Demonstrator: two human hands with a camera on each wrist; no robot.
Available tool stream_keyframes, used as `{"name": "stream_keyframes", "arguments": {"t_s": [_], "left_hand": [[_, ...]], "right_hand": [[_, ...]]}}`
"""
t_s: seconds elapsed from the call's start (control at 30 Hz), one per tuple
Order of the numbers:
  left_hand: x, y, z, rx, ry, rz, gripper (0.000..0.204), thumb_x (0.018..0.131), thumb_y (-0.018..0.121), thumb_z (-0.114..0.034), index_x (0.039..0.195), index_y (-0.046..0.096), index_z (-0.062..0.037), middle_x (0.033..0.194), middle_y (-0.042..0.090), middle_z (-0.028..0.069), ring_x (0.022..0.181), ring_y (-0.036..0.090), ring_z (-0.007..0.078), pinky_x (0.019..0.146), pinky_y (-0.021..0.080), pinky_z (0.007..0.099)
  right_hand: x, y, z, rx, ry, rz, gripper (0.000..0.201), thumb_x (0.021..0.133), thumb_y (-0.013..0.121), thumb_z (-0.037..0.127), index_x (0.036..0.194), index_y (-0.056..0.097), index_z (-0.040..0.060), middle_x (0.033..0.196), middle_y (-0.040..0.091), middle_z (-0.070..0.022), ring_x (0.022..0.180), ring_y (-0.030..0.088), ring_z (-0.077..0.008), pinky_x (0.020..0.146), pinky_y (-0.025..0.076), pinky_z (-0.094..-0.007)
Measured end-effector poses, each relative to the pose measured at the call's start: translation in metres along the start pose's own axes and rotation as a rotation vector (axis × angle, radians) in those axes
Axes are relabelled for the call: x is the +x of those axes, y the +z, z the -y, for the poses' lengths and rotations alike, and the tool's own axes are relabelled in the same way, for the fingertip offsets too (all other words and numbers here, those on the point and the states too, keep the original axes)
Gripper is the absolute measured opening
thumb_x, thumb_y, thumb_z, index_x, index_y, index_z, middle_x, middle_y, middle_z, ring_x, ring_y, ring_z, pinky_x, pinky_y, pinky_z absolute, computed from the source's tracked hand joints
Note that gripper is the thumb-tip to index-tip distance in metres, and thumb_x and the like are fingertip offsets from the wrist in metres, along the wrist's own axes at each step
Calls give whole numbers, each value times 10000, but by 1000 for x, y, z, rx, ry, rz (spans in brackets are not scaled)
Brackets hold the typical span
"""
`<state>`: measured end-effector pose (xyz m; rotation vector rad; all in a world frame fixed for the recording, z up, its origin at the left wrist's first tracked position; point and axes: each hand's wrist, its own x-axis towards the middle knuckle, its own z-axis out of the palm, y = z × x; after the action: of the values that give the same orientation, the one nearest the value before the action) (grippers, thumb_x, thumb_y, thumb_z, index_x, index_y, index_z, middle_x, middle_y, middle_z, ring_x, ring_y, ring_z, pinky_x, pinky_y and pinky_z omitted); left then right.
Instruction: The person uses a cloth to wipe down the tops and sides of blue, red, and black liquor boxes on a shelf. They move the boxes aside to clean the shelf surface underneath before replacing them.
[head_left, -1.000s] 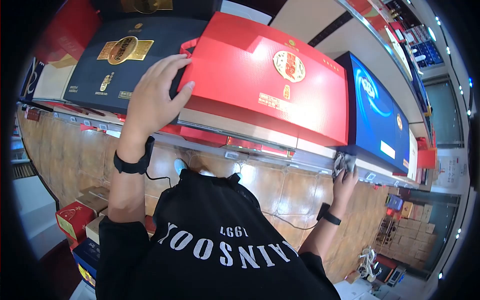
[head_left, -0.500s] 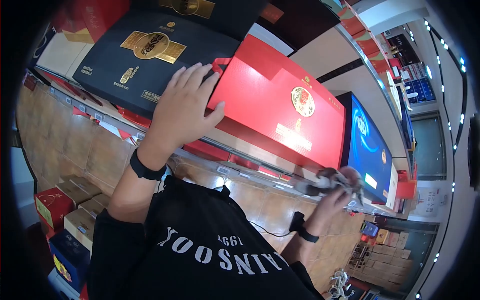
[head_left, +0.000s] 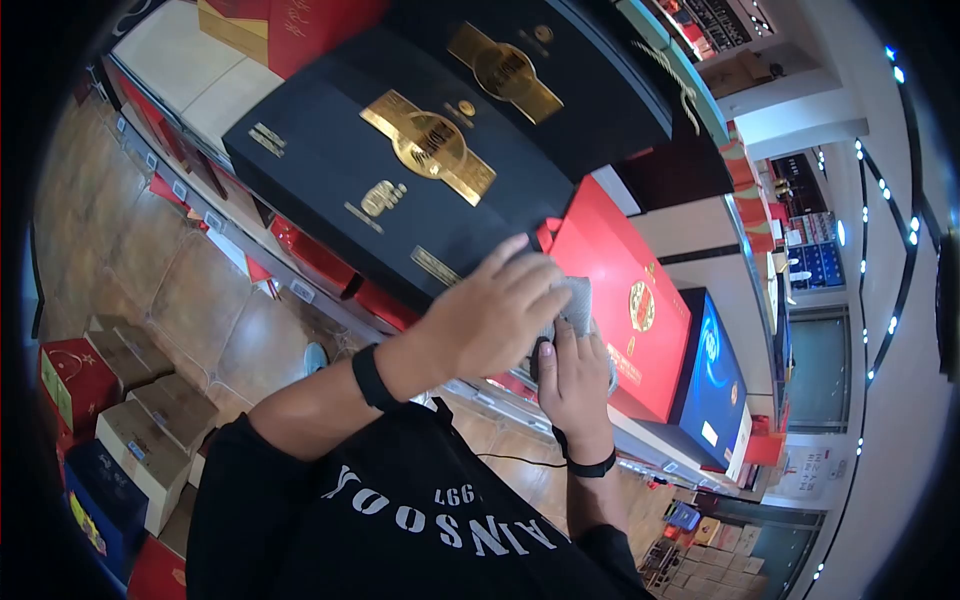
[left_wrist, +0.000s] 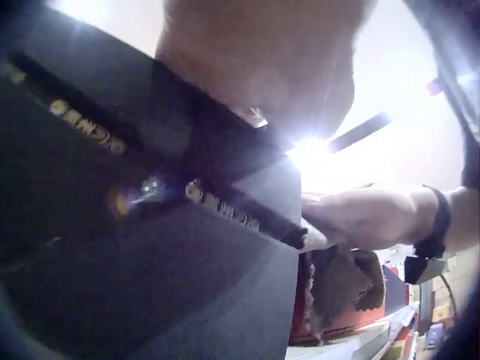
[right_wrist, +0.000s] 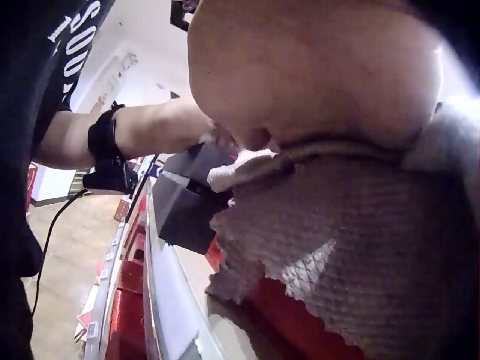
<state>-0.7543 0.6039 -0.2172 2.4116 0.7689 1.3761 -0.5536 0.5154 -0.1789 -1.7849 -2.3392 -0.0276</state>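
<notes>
My right hand [head_left: 575, 385] grips a grey, ribbed cloth [head_left: 575, 300], which hangs down with a ragged edge in the right wrist view. Close beside it, my left hand [head_left: 490, 315] reaches over the front corner of a dark gift box [head_left: 320, 150] with gold emblems. Its fingers are spread and slightly bent, and they overlap the cloth in the head view. Just past both hands lies a red gift box [head_left: 600, 245] with a round gold emblem and a red ribbon handle [head_left: 548, 232].
A blue box [head_left: 712, 350] stands beyond the red one on the same shelf. Price tags [head_left: 302, 290] line the shelf's front edge. Another dark box [head_left: 590, 90] rises behind. Cartons [head_left: 150, 450] are stacked on the tiled floor at the lower left.
My right hand has brought the cloth from the shelf edge near the blue box leftward to my left hand. The head view has swung toward the dark boxes.
</notes>
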Motion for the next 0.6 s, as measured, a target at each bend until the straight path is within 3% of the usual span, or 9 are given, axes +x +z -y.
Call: {"name": "stream_keyframes", "arguments": {"t_s": [0.1, 0.13, 0.23, 0.4, 0.5, 0.53, 0.6], "left_hand": [[-2, -18, 0, -66, -5, 20, 337, 934, 691, -168, 1227, 729, -5, 1334, 666, 193, 1399, 602, 364, 1287, 374, 599], [-2, -23, 0, -93, -8, -23, 307, 935, 684, -166, 1188, 731, 0, 1308, 671, 195, 1376, 613, 371, 1272, 385, 602], [-2, -39, 13, -111, -22, 55, 309, 938, 681, -172, 1188, 718, 6, 1299, 671, 194, 1329, 632, 371, 1240, 414, 597], [15, -49, 23, 9, 80, 78, 333, 931, 678, -219, 1173, 671, 10, 1248, 690, 205, 1229, 651, 347, 1137, 472, 550], [16, -37, 32, -81, 116, 108, 364, 931, 675, -225, 1194, 669, 26, 1242, 689, 213, 1253, 649, 357, 1155, 463, 562], [13, -29, 35, -100, 109, 160, 454, 934, 671, -231, 1290, 672, 50, 1331, 685, 240, 1339, 620, 378, 1190, 442, 569], [7, -27, 44, -49, 125, 182, 516, 955, 682, -265, 1356, 664, 58, 1413, 666, 255, 1408, 585, 387, 1221, 414, 582]], "right_hand": [[25, 4, 1, -40, -205, -35, 434, 1075, 612, 222, 1384, 654, -80, 1399, 646, -343, 1343, 581, -571, 1166, 452, -631], [28, 6, -6, -38, -202, 42, 465, 1085, 596, 232, 1427, 625, -82, 1438, 622, -338, 1373, 568, -557, 1180, 450, -614], [50, 0, -12, 70, -106, 162, 489, 1093, 586, 248, 1441, 611, -94, 1446, 620, -345, 1385, 564, -555, 1191, 451, -594], [85, 17, -45, -101, -29, 91, 477, 1124, 575, 208, 1494, 565, -92, 1505, 598, -350, 1363, 603, -562, 1158, 495, -591], [99, 24, -78, -350, -333, -7, 435, 1147, 539, 170, 1476, 537, -114, 1522, 561, -385, 1367, 582, -594, 1153, 495, -628], [97, 25, -83, -365, -257, 62, 393, 1157, 519, 149, 1446, 531, -118, 1535, 523, -416, 1384, 548, -621, 1167, 470, -673], [103, 23, -94, -304, -200, 156, 387, 1167, 491, 150, 1453, 524, -109, 1547, 499, -430, 1421, 512, -617, 1200, 438, -670]]}}
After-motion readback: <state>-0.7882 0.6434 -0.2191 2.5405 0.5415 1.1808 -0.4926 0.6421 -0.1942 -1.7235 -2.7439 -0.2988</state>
